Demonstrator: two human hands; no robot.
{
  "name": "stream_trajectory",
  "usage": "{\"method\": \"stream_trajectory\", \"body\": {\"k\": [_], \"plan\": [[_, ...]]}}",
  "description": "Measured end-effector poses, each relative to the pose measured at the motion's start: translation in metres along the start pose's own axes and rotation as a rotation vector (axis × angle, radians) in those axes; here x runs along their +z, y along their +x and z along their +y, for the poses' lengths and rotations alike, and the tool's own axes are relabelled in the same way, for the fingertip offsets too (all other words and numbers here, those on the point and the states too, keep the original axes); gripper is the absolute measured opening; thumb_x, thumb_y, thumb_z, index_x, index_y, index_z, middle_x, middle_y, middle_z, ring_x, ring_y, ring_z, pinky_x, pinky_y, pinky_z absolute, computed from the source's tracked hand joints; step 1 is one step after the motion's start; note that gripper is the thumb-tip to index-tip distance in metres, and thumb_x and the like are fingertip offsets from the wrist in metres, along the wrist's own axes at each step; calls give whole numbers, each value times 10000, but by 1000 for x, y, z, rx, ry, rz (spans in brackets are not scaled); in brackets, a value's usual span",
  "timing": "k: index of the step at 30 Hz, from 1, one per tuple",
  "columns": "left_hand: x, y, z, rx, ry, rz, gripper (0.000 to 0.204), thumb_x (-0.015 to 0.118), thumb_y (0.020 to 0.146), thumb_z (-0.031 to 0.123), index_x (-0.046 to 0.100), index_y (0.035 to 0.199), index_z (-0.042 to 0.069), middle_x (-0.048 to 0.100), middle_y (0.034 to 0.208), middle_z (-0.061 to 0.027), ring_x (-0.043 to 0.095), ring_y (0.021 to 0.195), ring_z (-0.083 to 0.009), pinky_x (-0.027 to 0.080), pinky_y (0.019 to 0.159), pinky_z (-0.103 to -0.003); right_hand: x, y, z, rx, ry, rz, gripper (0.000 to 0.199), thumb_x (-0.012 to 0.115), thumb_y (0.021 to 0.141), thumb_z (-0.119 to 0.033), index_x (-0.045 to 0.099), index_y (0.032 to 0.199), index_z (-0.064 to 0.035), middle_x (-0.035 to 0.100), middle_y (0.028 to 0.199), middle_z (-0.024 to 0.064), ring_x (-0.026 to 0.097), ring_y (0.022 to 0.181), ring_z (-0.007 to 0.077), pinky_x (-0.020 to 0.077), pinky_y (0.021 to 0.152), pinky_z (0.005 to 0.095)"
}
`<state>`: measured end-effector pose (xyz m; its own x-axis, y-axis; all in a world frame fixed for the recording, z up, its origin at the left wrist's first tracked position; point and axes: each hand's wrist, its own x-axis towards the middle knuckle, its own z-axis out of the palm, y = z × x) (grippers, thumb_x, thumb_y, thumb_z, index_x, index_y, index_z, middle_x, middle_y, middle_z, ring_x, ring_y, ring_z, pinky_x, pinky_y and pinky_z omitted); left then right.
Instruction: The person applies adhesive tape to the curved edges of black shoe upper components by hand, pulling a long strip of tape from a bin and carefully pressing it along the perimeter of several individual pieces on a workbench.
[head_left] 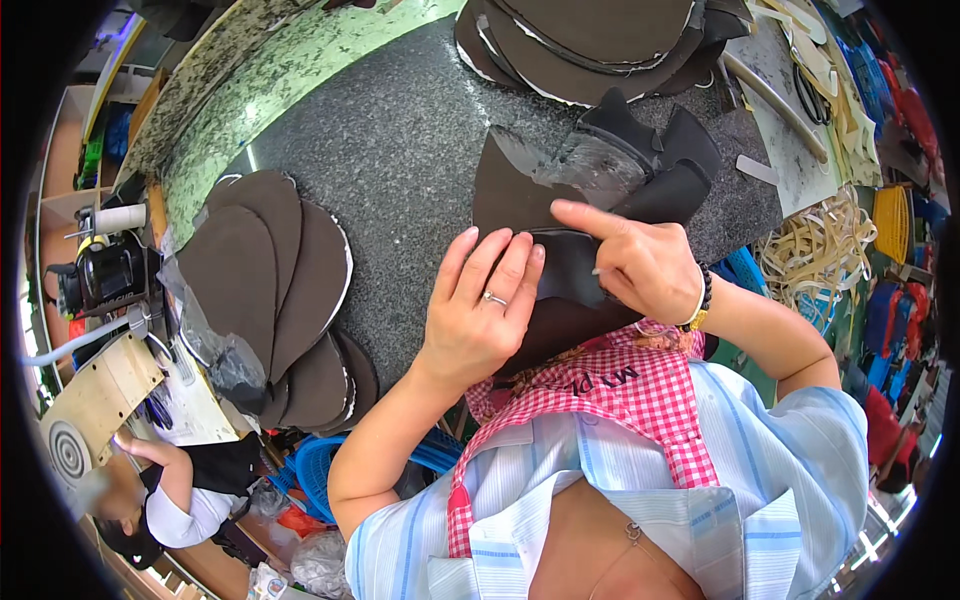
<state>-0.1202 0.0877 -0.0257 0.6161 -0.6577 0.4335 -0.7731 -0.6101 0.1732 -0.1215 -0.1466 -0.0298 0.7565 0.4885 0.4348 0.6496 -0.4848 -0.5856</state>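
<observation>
Seemingly mid-job, the left hand [478, 310] presses flat, fingers together, on the dark curved leather piece [565, 275] at the speckled grey desk's [400, 150] near edge while the right hand [640, 265] pinches it, forefinger extended; dark oval stacks [275, 290] left of it wait.

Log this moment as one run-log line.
left hand: flat on dark leather piece | right hand: pressing same piece, forefinger extended | surface: grey speckled table | nearby: stack of dark cut pieces

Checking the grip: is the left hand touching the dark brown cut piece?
Touching. The head view shows the left hand with fingers pressed flat on the dark brown cut piece.
</observation>
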Motion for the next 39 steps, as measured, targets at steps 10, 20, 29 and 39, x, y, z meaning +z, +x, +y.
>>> {"method": "stream_trajectory", "body": {"k": [10, 20, 29, 39], "plan": [[-9, 1, -2, -10, -26, -168, 384, 639, 766, 83, 692, 1142, 27, 668, 1185, -114, 638, 1107, -261, 483, 988, -432, -13, 3, 0, -196, -224, -280, 216, 676, 656, -130, 512, 791, -89, 604, 1319, 157, 434, 543, 137, 416, 437, 269], [-21, -40, -7, -99, -328, -46, 328, 814, 728, 183, 715, 1015, 60, 711, 1071, -84, 679, 1029, -257, 531, 904, -399, -22, -3, 10, -257, -137, -425, 165, 608, 751, -219, 486, 766, -109, 566, 1388, 39, 488, 661, 180, 507, 558, 289], [-16, 17, 2, -298, -289, -88, 398, 810, 725, 116, 556, 1023, 42, 626, 811, -70, 620, 717, -259, 508, 694, -349, -31, 9, 8, 555, 806, -18, 218, 685, 754, -45, 564, 934, -69, 653, 1073, 64, 532, 636, 136, 470, 576, 271], [-44, 32, 32, -649, -943, -81, 394, 777, 725, -39, 539, 1022, 62, 617, 849, -31, 611, 754, -86, 470, 624, -247, -84, 5, -27, 289, 283, -146, 381, 770, 743, -36, 513, 1024, -53, 669, 914, 78, 642, 828, 200, 503, 760, 337]]}}
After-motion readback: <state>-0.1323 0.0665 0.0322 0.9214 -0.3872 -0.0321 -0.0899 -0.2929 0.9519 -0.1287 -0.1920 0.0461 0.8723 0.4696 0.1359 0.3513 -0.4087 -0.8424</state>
